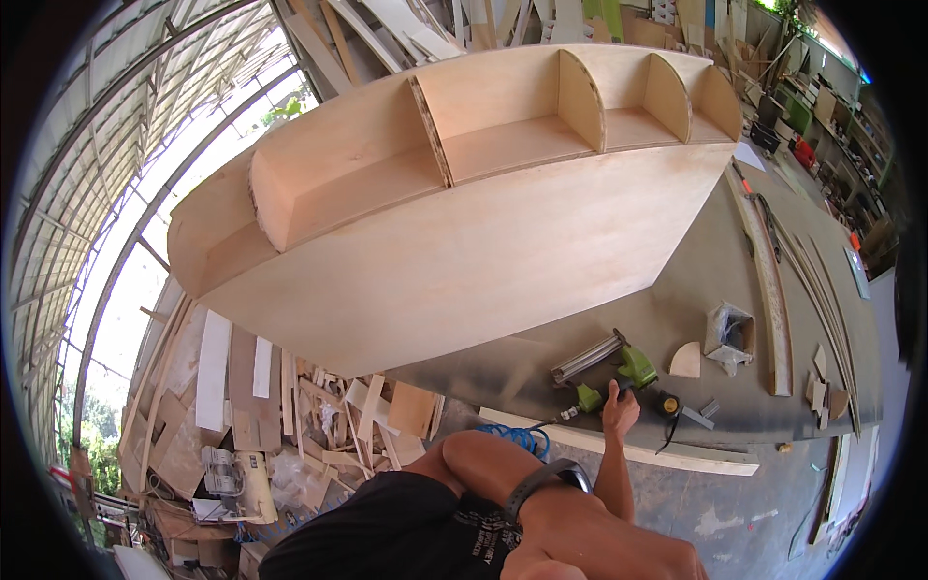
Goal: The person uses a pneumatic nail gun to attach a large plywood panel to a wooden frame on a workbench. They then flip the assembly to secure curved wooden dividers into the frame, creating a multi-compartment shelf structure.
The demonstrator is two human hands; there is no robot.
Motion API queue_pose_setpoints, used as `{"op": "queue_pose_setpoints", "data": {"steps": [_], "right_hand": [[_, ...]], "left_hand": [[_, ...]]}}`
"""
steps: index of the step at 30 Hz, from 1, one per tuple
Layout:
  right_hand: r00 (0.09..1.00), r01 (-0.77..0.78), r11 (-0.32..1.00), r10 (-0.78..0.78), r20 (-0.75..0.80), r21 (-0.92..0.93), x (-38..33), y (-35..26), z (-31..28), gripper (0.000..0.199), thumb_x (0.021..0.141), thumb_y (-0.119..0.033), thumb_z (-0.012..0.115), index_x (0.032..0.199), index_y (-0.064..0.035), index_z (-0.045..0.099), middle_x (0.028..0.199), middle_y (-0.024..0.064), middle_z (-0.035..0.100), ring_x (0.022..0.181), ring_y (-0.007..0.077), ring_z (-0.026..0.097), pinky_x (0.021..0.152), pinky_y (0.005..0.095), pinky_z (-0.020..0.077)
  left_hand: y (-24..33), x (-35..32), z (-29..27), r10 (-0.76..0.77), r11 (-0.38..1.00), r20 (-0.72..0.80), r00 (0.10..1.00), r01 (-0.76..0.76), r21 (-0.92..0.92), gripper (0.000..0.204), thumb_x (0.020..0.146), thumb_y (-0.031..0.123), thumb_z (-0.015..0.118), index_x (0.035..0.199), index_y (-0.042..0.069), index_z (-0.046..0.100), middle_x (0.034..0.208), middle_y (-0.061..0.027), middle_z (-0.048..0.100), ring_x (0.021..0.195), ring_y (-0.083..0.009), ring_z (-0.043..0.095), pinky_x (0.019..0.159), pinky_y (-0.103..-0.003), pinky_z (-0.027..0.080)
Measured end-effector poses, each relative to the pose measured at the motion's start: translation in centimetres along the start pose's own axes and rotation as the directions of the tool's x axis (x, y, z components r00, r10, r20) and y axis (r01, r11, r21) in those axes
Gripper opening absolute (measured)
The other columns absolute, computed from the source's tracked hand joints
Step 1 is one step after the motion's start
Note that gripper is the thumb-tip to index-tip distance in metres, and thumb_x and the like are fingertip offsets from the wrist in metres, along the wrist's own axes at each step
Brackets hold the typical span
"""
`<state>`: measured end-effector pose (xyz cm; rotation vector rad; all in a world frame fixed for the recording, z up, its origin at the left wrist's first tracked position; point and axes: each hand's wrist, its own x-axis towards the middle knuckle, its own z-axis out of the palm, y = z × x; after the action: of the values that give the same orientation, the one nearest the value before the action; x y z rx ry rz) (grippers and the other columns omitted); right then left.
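My right hand (620, 410) reaches up onto the grey workbench (696, 280) and closes around the handle of a green nail gun (628, 369) that lies there. A blue coiled air hose (520, 438) runs from the gun off the bench edge. My left forearm wears a dark wristband (543, 480). My left hand (604, 546) sits low against my body in a black shirt, its fingers not clearly shown. A large curved plywood shelf unit (454, 251) with several compartments lies on the bench just beyond the gun.
A long wooden strip (628, 449) lies along the bench edge. A small yellow-black tape measure (669, 403), a quarter-round plywood piece (685, 361), an open box with a plastic bag (730, 333) and long curved strips (773, 290) lie at right. Plywood offcuts (290, 406) pile up on the floor.
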<state>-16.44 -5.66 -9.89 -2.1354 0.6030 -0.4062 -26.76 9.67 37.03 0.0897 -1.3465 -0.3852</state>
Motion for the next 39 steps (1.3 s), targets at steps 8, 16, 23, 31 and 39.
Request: {"op": "queue_pose_setpoints", "data": {"steps": [8,16,23,31,39], "right_hand": [[0.995,0.100,0.994,-0.100,0.007,-0.051,0.1,1.0,0.3,0.057,0.096,-0.051,0.064,0.081,0.0034,0.069,0.067,0.0231,0.066,0.068,0.0457,0.068,0.065,0.0516,0.0513],[0.989,0.145,0.987,-0.146,-0.012,-0.076,0.3,2.0,0.7,0.054,0.097,-0.049,0.064,0.079,0.0018,0.067,0.065,0.0207,0.067,0.068,0.0436,0.069,0.064,0.0504,0.0514],[0.995,0.100,0.994,-0.099,0.008,-0.034,-0.2,0.2,-0.3,0.057,0.097,-0.051,0.065,0.077,0.0021,0.065,0.061,0.0205,0.064,0.063,0.0424,0.068,0.063,0.0492,0.0510],[0.999,-0.036,0.988,0.040,0.022,-0.150,0.7,2.8,0.1,0.056,0.097,-0.048,0.066,0.074,0.0030,0.063,0.059,0.0203,0.063,0.062,0.0435,0.067,0.063,0.0499,0.0514],[0.996,0.079,0.987,-0.084,0.030,0.139,0.3,1.8,0.1,0.045,0.097,-0.039,0.068,0.079,0.0028,0.063,0.062,0.0224,0.062,0.059,0.0412,0.066,0.057,0.0469,0.0504]], "left_hand": [[-3.6,-0.1,-1.7,-0.021,0.966,0.189,0.982,0.068,-0.249,0.066,0.111,0.051,0.039,0.086,-0.007,0.058,0.071,-0.0143,0.052,0.062,-0.0333,0.053,0.060,-0.045,0.042],[-3.7,1.1,-0.3,-0.010,0.971,-0.014,1.000,0.006,-0.238,0.040,0.108,0.028,0.059,0.092,-0.008,0.064,0.076,-0.0157,0.059,0.068,-0.0304,0.059,0.064,-0.043,0.044],[-4.4,1.1,-2.3,0.000,0.998,0.074,0.997,0.005,-0.063,0.037,0.104,0.029,0.064,0.094,-0.006,0.065,0.083,-0.0168,0.064,0.073,-0.0311,0.064,0.068,-0.042,0.047],[-1.3,-3.3,-6.5,-0.137,0.608,0.012,0.990,0.075,0.791,0.032,0.098,0.029,0.071,0.093,-0.002,0.064,0.085,-0.0144,0.067,0.073,-0.0276,0.066,0.069,-0.041,0.047],[17.0,-8.1,-4.5,0.385,-0.434,-0.072,0.920,0.249,0.866,0.023,0.102,0.017,0.055,0.091,-0.003,0.061,0.086,-0.0171,0.064,0.072,-0.0252,0.058,0.066,-0.038,0.050]]}}
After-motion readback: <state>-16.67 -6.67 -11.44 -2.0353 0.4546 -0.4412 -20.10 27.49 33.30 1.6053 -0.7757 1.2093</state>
